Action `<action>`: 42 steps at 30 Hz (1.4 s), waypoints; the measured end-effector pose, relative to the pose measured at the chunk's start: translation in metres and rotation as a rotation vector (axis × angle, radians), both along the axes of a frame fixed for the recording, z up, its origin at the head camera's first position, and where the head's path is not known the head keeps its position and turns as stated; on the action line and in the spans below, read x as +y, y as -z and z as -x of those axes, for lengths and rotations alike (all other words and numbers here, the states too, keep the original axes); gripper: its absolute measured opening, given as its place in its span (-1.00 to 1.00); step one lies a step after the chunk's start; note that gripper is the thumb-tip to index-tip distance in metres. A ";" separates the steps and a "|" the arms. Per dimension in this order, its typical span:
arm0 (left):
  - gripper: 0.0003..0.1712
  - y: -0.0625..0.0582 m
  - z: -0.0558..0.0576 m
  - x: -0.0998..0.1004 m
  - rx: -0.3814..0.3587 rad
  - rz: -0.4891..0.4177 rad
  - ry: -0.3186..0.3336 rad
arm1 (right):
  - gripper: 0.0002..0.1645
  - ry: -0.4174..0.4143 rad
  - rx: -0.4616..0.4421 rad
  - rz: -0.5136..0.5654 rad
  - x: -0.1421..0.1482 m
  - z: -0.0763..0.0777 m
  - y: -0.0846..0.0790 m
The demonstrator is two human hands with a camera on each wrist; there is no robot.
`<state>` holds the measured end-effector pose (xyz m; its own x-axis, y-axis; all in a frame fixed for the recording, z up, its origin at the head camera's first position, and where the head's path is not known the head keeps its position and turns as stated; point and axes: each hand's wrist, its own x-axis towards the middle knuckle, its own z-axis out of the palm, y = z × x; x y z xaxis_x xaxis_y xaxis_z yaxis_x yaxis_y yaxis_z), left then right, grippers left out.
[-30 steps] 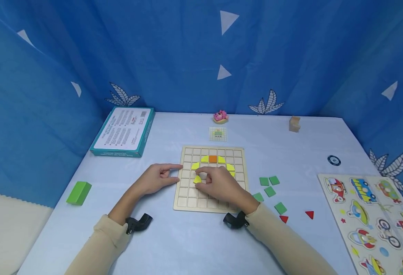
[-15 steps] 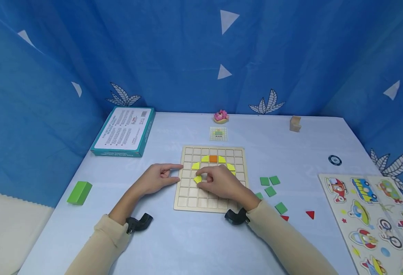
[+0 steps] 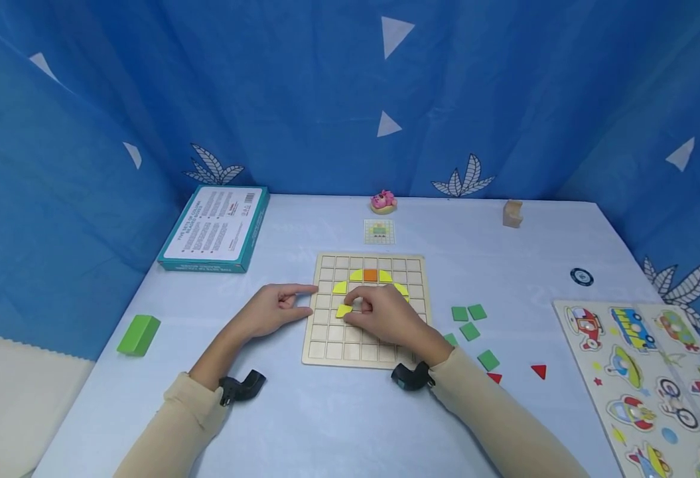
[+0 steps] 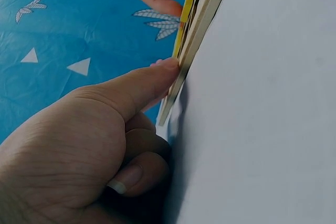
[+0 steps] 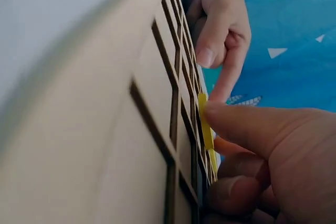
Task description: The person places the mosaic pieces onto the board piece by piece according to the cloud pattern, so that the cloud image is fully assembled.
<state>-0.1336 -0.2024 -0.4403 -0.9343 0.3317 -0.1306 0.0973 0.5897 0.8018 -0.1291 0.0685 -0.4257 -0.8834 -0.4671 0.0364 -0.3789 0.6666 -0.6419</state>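
Observation:
On the wooden grid board [image 3: 326, 352], several yellow quarter-round tiles [image 3: 340, 287] and one orange square tile [image 3: 370, 275] form an arch. My right hand [image 3: 385, 315] reaches over the board, its thumb and index finger at opposite edges of another yellow tile [image 3: 344, 311] on the left side. The right wrist view shows that yellow tile [image 5: 206, 121] standing slightly proud of the grid, with the thumb against it. My left hand [image 3: 269, 312] touches the board's left edge with extended index finger and thumb; its other fingers are folded. The right hand covers part of the grid.
Several green square tiles [image 3: 470, 331] and red triangles [image 3: 539, 371] lie right of the board. Behind it are a pattern card [image 3: 379, 232] and a pink figurine [image 3: 383, 202]. A teal box [image 3: 215, 226], a green block [image 3: 138, 335] and a vehicle puzzle [image 3: 630, 358] stand around.
The yellow tile under my right fingers has turned and now sits more squarely on its grid cell. My right fingertips shifted very slightly rightward; the left hand stayed in place.

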 end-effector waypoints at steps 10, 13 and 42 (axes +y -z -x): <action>-0.48 0.001 0.000 -0.001 -0.012 0.007 -0.003 | -0.80 0.070 0.068 -0.050 -0.009 -0.004 0.002; -0.48 0.000 0.000 -0.001 -0.012 0.002 0.002 | -0.77 0.106 0.099 -0.070 -0.013 -0.006 0.002; -0.49 0.000 0.000 0.000 -0.002 0.011 -0.001 | -0.84 0.137 0.171 -0.013 -0.017 -0.004 0.007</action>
